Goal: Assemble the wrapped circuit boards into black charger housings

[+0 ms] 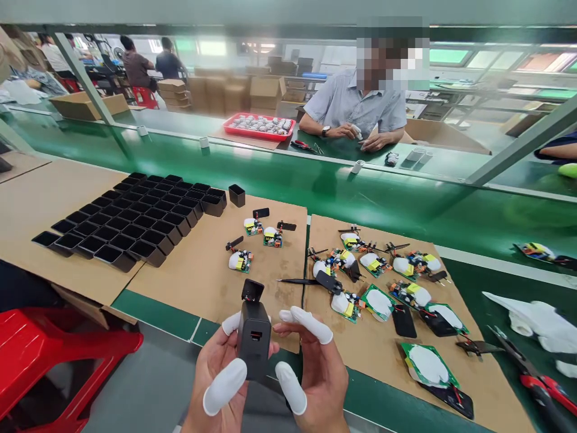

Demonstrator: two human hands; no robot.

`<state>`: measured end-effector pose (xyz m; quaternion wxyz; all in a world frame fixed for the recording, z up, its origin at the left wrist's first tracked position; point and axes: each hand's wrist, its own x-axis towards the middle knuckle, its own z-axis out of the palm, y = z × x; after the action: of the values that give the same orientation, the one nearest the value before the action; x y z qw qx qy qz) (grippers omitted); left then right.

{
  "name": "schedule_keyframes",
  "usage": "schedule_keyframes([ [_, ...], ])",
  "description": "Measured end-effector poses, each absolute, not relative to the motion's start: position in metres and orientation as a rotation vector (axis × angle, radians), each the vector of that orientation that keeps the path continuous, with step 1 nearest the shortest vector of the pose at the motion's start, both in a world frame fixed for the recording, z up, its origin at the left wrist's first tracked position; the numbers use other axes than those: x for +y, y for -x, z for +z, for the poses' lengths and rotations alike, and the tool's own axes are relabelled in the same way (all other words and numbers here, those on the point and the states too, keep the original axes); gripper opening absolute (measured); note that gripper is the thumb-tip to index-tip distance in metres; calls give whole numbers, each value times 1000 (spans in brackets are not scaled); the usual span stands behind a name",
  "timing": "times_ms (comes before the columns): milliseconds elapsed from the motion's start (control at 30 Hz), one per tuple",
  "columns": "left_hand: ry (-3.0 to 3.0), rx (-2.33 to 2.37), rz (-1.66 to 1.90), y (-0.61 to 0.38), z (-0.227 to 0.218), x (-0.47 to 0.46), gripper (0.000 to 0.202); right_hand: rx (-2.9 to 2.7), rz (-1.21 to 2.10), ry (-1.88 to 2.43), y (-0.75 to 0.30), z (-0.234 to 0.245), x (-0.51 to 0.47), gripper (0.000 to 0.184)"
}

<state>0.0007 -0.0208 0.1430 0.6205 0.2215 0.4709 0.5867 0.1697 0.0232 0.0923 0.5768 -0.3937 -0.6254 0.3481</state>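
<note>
Fingers (pixel 225 388) of the L hand (pixel 210 367), tips in white cots (pixel 291 385), are closed on the case (pixel 255 358), thumb to one side; R hand (pixel 322 367) is part-open just beside it, thumb & index spread, w/ no clear grip; can't tell if its tips touch; case is held up near the worktop (pixel 157 316) edge, slot (pixel 256 335) facing the wearer, black cap (pixel 252 290) sticking up at the far end; prob. light, stiff plastic, smooth enough to slip a bit under cots; best hold is the long side walls, approx. midway, clear of slot & cap; cap looks the weak spot, so no tugging there; more shells (pixel 128 216) stand in rows on cardboard (pixel 198 285), L side; boards (pixel 379 302) lie to the R, likely fragile, best held by their edges; tweezers (pixel 295 281) lie nr them, pliers (pixel 536 382) far R.
</note>
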Motion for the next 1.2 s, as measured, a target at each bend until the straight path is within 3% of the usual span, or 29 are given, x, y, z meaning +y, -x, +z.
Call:
schedule_keyframes([
  [100,-437,1104,1361,-1,145,-20,76,-1501,784,956,-169,96,24,50],
  [233,-443,1092,1386,-2,149,-17,78,-1748,463,1218,-176,109,51,28],
  [467,-446,988,1457,-5,152,-14,74,-2129,248,1372,-192,119,120,35],
  [633,-435,1027,1450,0,148,-14,71,-2165,220,1304,-184,137,109,26],
  [767,-359,1045,1475,2,147,-13,74,-1949,422,1113,-186,176,83,15],
  [1033,-472,1184,1493,0,139,-19,88,-2072,705,948,-201,233,45,49],
  [1200,-528,1223,1544,-4,127,-22,98,-2175,626,958,-201,228,39,42],
])
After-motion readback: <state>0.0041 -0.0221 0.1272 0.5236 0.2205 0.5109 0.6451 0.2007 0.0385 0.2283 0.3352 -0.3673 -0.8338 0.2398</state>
